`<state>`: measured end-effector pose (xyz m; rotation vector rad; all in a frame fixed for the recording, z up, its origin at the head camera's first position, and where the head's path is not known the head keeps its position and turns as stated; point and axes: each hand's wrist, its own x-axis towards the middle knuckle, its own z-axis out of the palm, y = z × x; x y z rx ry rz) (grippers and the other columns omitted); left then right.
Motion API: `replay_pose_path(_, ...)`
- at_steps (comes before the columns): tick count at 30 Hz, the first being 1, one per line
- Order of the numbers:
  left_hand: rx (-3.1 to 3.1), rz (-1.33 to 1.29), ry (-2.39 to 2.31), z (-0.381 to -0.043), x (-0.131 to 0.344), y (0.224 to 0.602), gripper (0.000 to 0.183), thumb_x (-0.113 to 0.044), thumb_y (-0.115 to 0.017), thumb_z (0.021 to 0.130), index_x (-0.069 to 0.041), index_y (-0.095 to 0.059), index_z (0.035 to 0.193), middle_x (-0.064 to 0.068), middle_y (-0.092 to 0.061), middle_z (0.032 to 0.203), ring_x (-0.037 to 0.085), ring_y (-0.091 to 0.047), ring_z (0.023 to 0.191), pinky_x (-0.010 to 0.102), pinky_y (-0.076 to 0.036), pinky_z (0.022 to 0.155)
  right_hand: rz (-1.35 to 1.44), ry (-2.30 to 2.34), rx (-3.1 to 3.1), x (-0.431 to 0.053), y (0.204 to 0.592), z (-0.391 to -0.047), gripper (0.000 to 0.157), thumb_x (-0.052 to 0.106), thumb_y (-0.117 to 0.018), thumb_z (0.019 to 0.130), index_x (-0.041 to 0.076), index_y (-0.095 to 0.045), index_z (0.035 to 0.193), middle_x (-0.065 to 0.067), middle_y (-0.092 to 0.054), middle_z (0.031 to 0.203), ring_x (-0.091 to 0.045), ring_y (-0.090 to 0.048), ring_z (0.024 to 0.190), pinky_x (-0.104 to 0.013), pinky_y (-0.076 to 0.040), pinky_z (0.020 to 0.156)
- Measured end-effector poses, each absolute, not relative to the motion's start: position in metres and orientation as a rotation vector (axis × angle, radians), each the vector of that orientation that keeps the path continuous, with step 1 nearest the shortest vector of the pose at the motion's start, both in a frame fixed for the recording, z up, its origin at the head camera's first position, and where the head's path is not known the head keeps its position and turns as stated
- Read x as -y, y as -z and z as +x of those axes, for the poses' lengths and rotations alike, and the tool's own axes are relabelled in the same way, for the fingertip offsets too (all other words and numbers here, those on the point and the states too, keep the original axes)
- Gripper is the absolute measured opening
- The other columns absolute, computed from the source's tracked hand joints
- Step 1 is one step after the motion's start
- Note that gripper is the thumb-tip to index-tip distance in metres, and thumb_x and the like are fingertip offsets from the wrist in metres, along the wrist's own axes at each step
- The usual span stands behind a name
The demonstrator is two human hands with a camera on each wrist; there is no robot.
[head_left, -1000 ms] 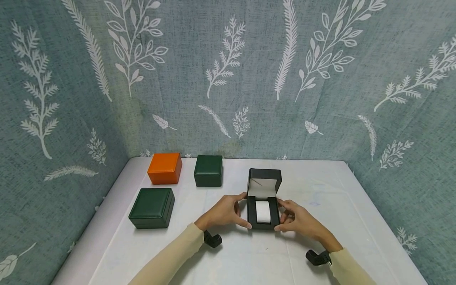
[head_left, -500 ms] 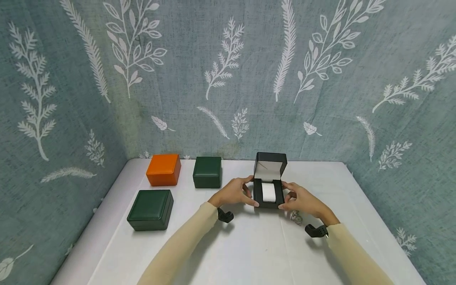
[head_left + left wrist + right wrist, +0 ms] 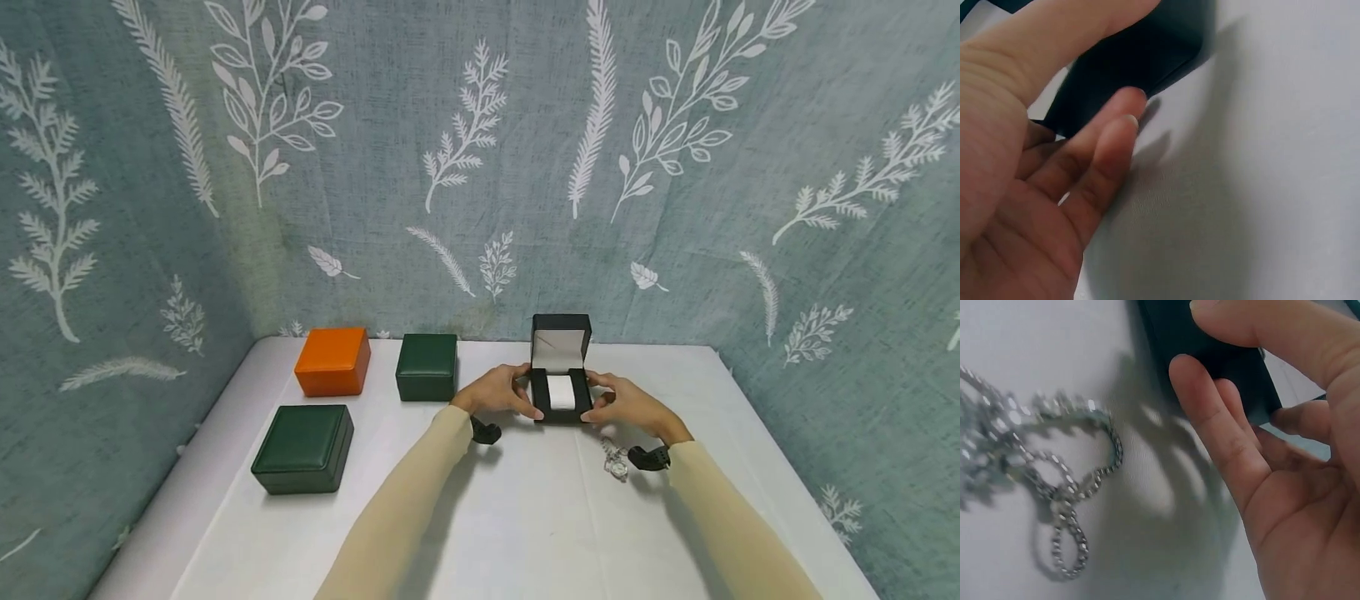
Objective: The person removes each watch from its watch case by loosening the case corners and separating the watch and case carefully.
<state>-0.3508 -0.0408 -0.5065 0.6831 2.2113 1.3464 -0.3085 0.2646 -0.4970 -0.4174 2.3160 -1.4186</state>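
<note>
A black watch box [image 3: 561,417] stands with its lid up near the back of the table, showing a pale lining and a white cushion [image 3: 560,392]. My left hand [image 3: 498,392] grips its left side, thumb at the front corner and fingers farther back. On the opposite side my right hand [image 3: 630,408] holds it the same way. Both wrist views show the thumb and fingers against the dark wall of the box. Below my right wrist lies a silver wristwatch [image 3: 617,467] with a round dial; its chain-like bracelet [image 3: 1072,544] is close up in the right wrist view.
Left of the hands are three closed boxes: an orange one [image 3: 332,361], a small green one [image 3: 427,367] and a larger green one [image 3: 303,448] nearer the front. A patterned cloth backdrop [image 3: 375,183] rises behind the white table [image 3: 510,533].
Both hands have moved the opened watch box away toward the back of the table. The silver wristwatch, hidden a second ago, has come into view below the right hand.
</note>
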Motion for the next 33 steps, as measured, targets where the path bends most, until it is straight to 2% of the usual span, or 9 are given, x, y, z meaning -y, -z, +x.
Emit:
replay_pose_path(4, -2.222, 0.666, -1.329, -0.359, 0.037, 0.507, 0.111, -0.024, -0.091, 0.080, -0.006, -0.021, 0.164, 0.006, -0.075, 0.089, 0.014, -0.063, 0.075, 0.028, -0.045, 0.069, -0.399, 1.412, -2.320, -0.267, 0.501, -0.315, 0.099, 0.018, -0.083, 0.089, 0.001, -0.020, 0.163, -0.025, -0.039, 0.152, -0.020, -0.060, 0.089, -0.034, -0.049, 0.085)
replay_pose_path(6, -2.222, 0.656, -1.328, -0.360, 0.034, 0.507, 0.111, -0.025, -0.091, 0.080, -0.007, -0.020, 0.164, 0.006, -0.075, 0.089, 0.014, -0.064, 0.076, 0.027, -0.045, 0.072, -0.384, 1.419, -2.325, -0.269, 0.501, -0.316, 0.099, 0.016, -0.083, 0.088, 0.001, -0.021, 0.163, -0.024, -0.039, 0.153, -0.020, -0.060, 0.089, -0.033, -0.049, 0.085)
replay_pose_path(10, -2.212, 0.632, -1.355, -0.363, 0.026, 0.506, 0.112, -0.024, -0.092, 0.080, -0.009, -0.020, 0.164, 0.006, -0.075, 0.088, 0.014, -0.065, 0.075, 0.026, -0.045, 0.073, -0.361, 1.453, -2.317, -0.272, 0.500, -0.319, 0.098, 0.012, -0.083, 0.088, 0.002, -0.021, 0.163, -0.021, -0.057, 0.126, -0.021, -0.059, 0.087, -0.032, -0.051, 0.080)
replay_pose_path(13, -2.221, 0.621, -1.363, -0.365, 0.019, 0.504, 0.112, -0.022, -0.092, 0.079, -0.009, -0.020, 0.164, 0.005, -0.075, 0.087, 0.013, -0.063, 0.073, 0.027, -0.044, 0.071, -0.342, 1.470, -2.300, -0.276, 0.500, -0.322, 0.099, 0.010, -0.083, 0.088, 0.003, -0.020, 0.164, -0.017, -0.062, 0.102, -0.021, -0.058, 0.084, -0.032, -0.052, 0.077)
replay_pose_path(16, -2.248, 0.623, -1.344, -0.367, 0.012, 0.505, 0.113, -0.022, -0.093, 0.079, -0.010, -0.020, 0.164, 0.004, -0.074, 0.086, 0.012, -0.062, 0.074, 0.026, -0.043, 0.072, -0.316, 1.457, -2.312, -0.281, 0.500, -0.324, 0.099, 0.010, -0.083, 0.087, 0.004, -0.020, 0.164, -0.015, -0.062, 0.102, -0.020, -0.059, 0.084, -0.032, -0.051, 0.078)
replay_pose_path(20, -2.267, 0.625, -1.324, -0.368, 0.005, 0.506, 0.114, -0.023, -0.092, 0.079, -0.010, -0.020, 0.165, 0.003, -0.074, 0.086, 0.012, -0.063, 0.076, 0.025, -0.044, 0.073, -0.295, 1.433, -2.338, -0.286, 0.501, -0.326, 0.099, 0.012, -0.084, 0.087, 0.003, -0.021, 0.164, -0.015, -0.059, 0.114, -0.020, -0.059, 0.087, -0.032, -0.050, 0.080)
replay_pose_path(27, -2.269, 0.615, -1.292, -0.368, 0.003, 0.506, 0.111, -0.025, -0.090, 0.081, -0.010, -0.018, 0.165, 0.002, -0.074, 0.086, 0.011, -0.060, 0.072, 0.025, -0.042, 0.066, -0.305, 1.446, -2.309, -0.291, 0.501, -0.328, 0.100, 0.012, -0.084, 0.088, 0.006, -0.020, 0.164, -0.011, -0.068, 0.096, -0.021, -0.060, 0.087, -0.032, -0.050, 0.080)
replay_pose_path(33, -2.237, 0.615, -1.310, -0.366, 0.002, 0.504, 0.111, -0.025, -0.089, 0.082, -0.010, -0.016, 0.165, 0.005, -0.073, 0.086, 0.014, -0.062, 0.074, 0.026, -0.043, 0.067, -0.315, 1.451, -2.276, -0.294, 0.503, -0.329, 0.098, 0.013, -0.081, 0.091, 0.004, -0.017, 0.164, -0.014, -0.072, 0.098, -0.022, -0.066, 0.085, -0.035, -0.054, 0.077)
